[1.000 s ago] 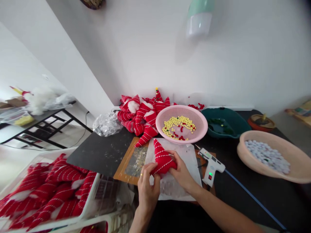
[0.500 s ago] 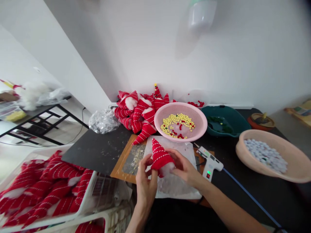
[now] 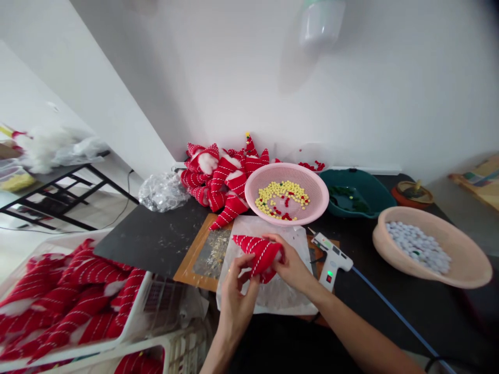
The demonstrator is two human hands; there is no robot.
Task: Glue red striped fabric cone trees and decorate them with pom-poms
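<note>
Both hands hold a red cone-shaped cloth piece (image 3: pixel 260 254) with white stitched stripes, its tip pointing left. My left hand (image 3: pixel 237 291) is closed on its lower left side, fingers curled at the edge. My right hand (image 3: pixel 290 265) grips the wide end on the right, covering much of that end. The cone is above a white sheet (image 3: pixel 268 301) on the dark table. Just right of the hands lies a white glue gun (image 3: pixel 333 257) with a green light and a blue cord. Beyond the sheet stands a pink colander (image 3: pixel 317 192) holding yellow and red pompoms.
Red striped cones (image 3: pixel 224 182) are heaped by the wall beside a crumpled plastic bag (image 3: pixel 163 192). On the right are a green basin (image 3: pixel 380 200) and a peach basin (image 3: pixel 473 267) of pale pompoms. A white crate (image 3: pixel 134 317) with more red pieces is at lower left.
The cone has turned in my hands: its tip pointed up and now points left, and the white filling at its wide end is mostly hidden. The view has shifted slightly.
</note>
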